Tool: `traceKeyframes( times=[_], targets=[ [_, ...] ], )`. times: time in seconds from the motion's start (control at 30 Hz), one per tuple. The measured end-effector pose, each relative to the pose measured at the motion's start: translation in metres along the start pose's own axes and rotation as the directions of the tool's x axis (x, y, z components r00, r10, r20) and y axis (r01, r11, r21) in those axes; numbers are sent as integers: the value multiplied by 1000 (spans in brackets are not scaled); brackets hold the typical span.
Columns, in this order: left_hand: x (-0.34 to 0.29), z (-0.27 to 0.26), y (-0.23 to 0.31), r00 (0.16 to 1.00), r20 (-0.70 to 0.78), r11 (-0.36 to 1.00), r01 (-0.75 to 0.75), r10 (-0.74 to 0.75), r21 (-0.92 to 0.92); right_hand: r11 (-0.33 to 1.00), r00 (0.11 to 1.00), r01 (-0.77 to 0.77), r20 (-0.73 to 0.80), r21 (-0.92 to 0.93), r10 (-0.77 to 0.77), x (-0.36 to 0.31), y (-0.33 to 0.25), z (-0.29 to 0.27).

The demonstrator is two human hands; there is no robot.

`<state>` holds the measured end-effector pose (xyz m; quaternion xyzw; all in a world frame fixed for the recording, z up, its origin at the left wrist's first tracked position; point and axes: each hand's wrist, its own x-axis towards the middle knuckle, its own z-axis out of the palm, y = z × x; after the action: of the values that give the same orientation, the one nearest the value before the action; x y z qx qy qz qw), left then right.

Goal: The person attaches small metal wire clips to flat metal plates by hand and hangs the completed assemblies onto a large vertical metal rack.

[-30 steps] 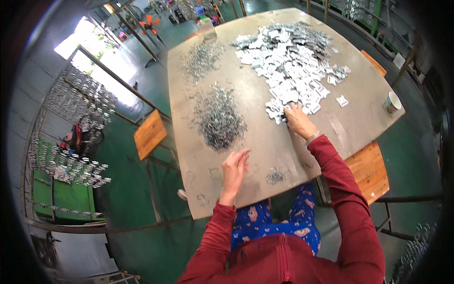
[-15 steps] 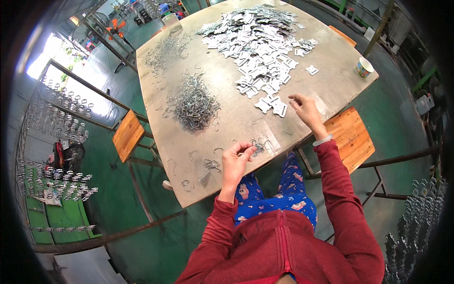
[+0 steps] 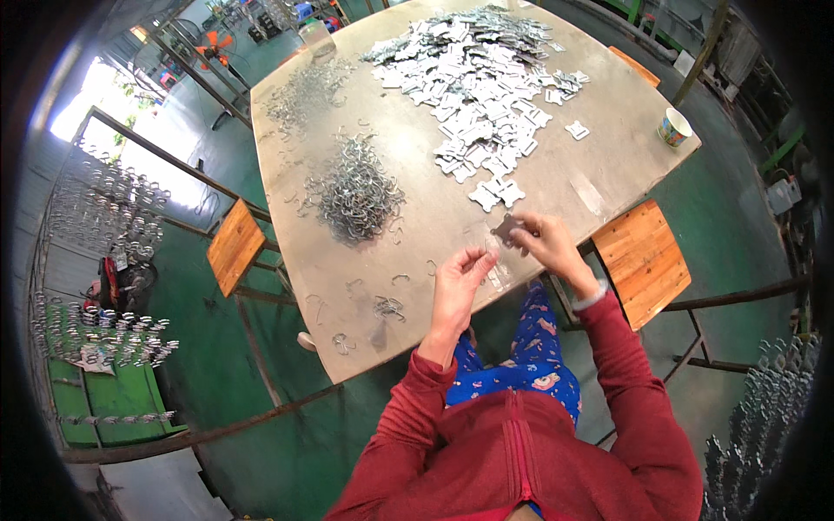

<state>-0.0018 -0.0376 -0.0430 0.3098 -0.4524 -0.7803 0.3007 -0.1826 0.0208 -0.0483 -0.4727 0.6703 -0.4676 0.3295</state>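
Note:
My right hand [image 3: 552, 247] pinches a flat metal plate [image 3: 502, 229] with notched edges, held above the near side of the table. Close beside it on the left, my left hand [image 3: 458, 283] is closed, thumb against forefinger, with what looks like a thin wire hook at the fingertips, mostly hidden. The two hands are slightly apart. Just beyond them lie a few loose plates [image 3: 497, 193], at the tip of a large heap of silvery plates [image 3: 486, 95]. A dense pile of bent wire hooks [image 3: 358, 195] sits to the left.
Smaller clusters of hooks [image 3: 388, 306] lie near the front edge, and more hooks [image 3: 304, 94] are scattered at far left. A paper cup [image 3: 673, 128] stands at the table's right corner. Wooden stools [image 3: 643, 260] flank the table [image 3: 417, 217]. Racks of hanging metal parts [image 3: 104, 330] stand at left.
My right hand has come back from the loose plates toward my left hand, now with a plate in it. My left hand has risen and shifted right from the small hook cluster.

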Motion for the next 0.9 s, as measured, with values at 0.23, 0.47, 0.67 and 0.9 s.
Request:
traceKeyframes(
  times=[0.23, 0.47, 0.67, 0.9],
  targets=[
    [27, 8, -5, 994, 61, 993, -90, 85, 76, 989, 995, -71, -58, 126, 79, -41, -12, 13],
    [24, 11, 2, 995, 92, 997, 27, -33, 70, 991, 993, -62, -93, 116, 73, -49, -16, 17],
    [12, 18, 4, 989, 110, 989, -113, 102, 100, 890, 920, 337, -94, -308, -381, -49, -27, 8],
    [-8, 18, -1, 952, -25, 902, -279, 304, 330, 947, 958, 158, -187, -281, -215, 15, -2, -20]
  ],
)
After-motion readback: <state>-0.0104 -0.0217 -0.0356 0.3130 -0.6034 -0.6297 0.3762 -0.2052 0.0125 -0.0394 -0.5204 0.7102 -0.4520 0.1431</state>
